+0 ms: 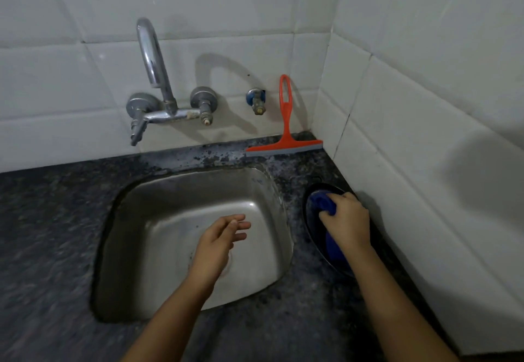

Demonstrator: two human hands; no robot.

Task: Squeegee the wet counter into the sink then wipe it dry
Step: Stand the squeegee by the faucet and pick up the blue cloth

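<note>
The right hand (348, 221) is curled down over a bunched blue cloth (321, 202), fingers clenched into the fabric. The cloth lies on a dark oval plate (311, 234) on the counter, at three o'clock from the sink (170, 191) and close against the side wall's white tiles (425, 149). More of the cloth shows under the wrist, towards the near end of the plate.

The left hand (215, 242) holds nothing. It hangs over the middle of the steel basin with the fingers loose and slightly spread, pointing towards two o'clock, and I cannot tell whether it touches the metal.

The orange squeegee (286, 137) stands at one o'clock from the sink, in the back corner. Its grey rubber blade rests on the dark speckled counter (42, 234) and its looped handle leans up against the back wall. Neither hand is near it.

At eleven o'clock a chrome swan-neck tap (153, 64) comes out of the back wall, with a small blue-collared valve (256, 101) between it and the squeegee handle. Whether the stone is wet I cannot tell; the left part of it looks blurred.
</note>
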